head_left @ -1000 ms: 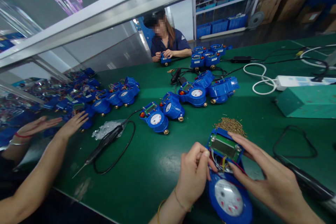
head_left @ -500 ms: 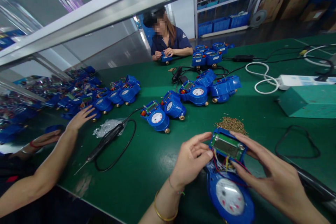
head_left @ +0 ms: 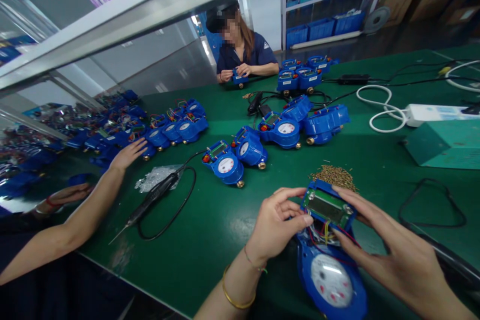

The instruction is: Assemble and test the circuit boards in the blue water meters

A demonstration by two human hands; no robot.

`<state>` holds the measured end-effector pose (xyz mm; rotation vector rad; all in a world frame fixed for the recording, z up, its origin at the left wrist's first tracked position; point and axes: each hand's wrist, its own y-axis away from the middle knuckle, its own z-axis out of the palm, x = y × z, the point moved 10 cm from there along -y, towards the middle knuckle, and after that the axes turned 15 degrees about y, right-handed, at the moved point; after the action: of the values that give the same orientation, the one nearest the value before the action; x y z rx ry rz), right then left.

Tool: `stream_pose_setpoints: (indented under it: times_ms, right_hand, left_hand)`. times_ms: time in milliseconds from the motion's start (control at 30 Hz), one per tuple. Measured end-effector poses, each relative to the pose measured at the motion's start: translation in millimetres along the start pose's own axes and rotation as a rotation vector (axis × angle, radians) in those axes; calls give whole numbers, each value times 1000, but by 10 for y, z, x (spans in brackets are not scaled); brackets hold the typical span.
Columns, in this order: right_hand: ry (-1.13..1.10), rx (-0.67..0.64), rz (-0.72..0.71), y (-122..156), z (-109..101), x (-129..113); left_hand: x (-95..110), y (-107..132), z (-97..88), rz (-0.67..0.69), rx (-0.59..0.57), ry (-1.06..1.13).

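Close in front of me lies a blue water meter (head_left: pixel 332 280) with a white round dial. At its upper end sits a green circuit board with a grey display (head_left: pixel 327 208), and red, white and yellow wires show below it. My left hand (head_left: pixel 279 222) grips the left edge of the display end, thumb at the wires and fingers curled. My right hand (head_left: pixel 393 245) holds the right side, fingers along the far edge and thumb near the wires. Just beyond the meter is a heap of small brass-coloured screws (head_left: pixel 335 176).
Several other blue meters (head_left: pixel 226 164) stand across the green table (head_left: pixel 210 215). An electric screwdriver (head_left: pixel 153 197) with a cable lies left, beside a bag of clear parts (head_left: pixel 155 178). A co-worker's arm (head_left: pixel 101 195) reaches in there. A green box (head_left: pixel 446 144) and power strip (head_left: pixel 435 114) are right.
The co-worker's arm at left has reached further toward the meters, where one more now stands in the row. My hands keep their hold on the meter. The view has shifted slightly.
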<state>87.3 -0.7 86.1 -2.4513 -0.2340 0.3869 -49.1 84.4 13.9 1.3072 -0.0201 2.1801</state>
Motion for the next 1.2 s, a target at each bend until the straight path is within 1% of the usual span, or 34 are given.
stream_pose_setpoints:
  times_ms: [167, 267, 333, 400, 467, 567, 700, 767, 867, 1033, 1200]
  right_hand:
    - [9, 7, -24, -20, -28, -34]
    - [14, 4, -12, -33, -35, -32]
    - [20, 11, -3, -40, -47, -31]
    - [30, 19, 0, -41, -53, -32]
    - [35, 15, 4, -36, -42, -25]
    - [30, 11, 8, -25, -27, -14]
    - [19, 18, -18, -38, -38, -43]
    - [19, 15, -28, -50, -38, -60]
    - [20, 10, -32, -55, -36, -69]
    - [26, -2, -32, -31, -24, -63]
    - [17, -15, -35, -34, -10, -62]
  left_hand:
    - [22, -10, -4, -2, 2, -15]
    - [-19, -14, -4, -49, 4, 20]
    - [-40, -8, -19, -74, 29, 48]
    - [-11, 2, -49, -46, 70, 63]
    - [43, 12, -70, 12, 95, 42]
    - [76, 15, -74, 61, 90, -41]
    - [137, 10, -74, 140, 79, -220]
    - [164, 11, -69, 173, 79, -260]
    - [156, 11, -69, 177, 87, -242]
    - [118, 10, -59, 147, 87, -204]
    - [117, -7, -74, 113, 75, -212]
